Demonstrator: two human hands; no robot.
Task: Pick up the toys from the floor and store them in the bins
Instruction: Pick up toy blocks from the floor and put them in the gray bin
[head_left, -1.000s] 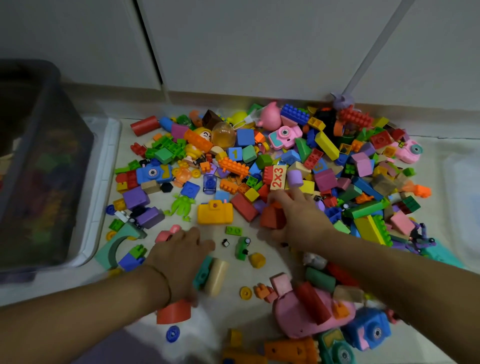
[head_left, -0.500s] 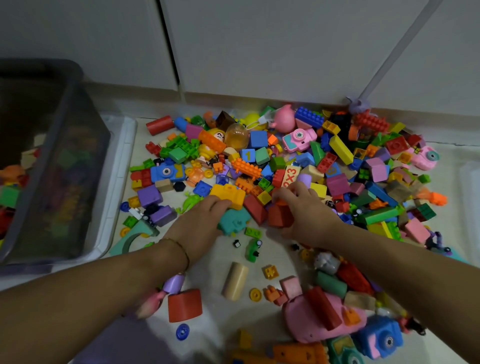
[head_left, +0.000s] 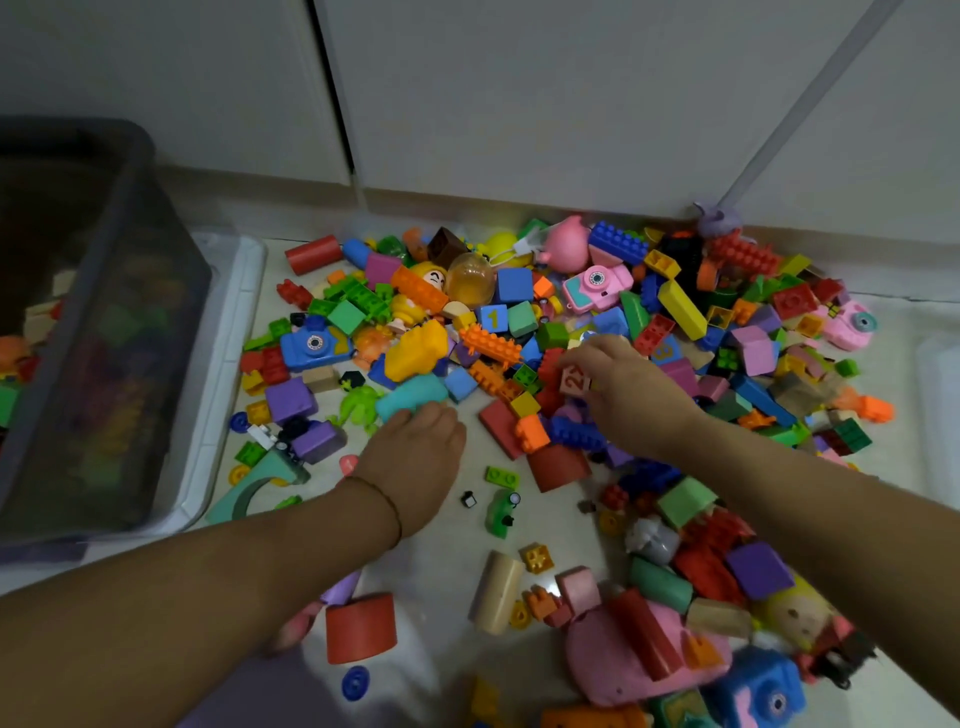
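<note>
Plainly, a gathering step is in hand, with pieces being taken from the heap for carrying to the bin. The right hand, a little right of the frame's middle, is closed on a pale number block, which is pinched between thumb and fingers at the near edge of the pile of toys. The left hand, just below the middle of the frame, is laid against a teal block. Its fingers are tucked out of sight beyond the knuckles, so whether that block is gripped cannot be told. The bin is seen at the left edge of the frame, dark-walled and seemingly part filled, standing on a white lid, well apart from both hands. The number block is probably best lifted straight up, since neighbouring bricks are pressed against it and could be dragged along. The teal block looks broad and rounded, so a full wrap across its width is advised rather than a fingertip pinch. Each load should be carried well over the rim before being let go, lest pieces be bounced back onto the floor.
</note>
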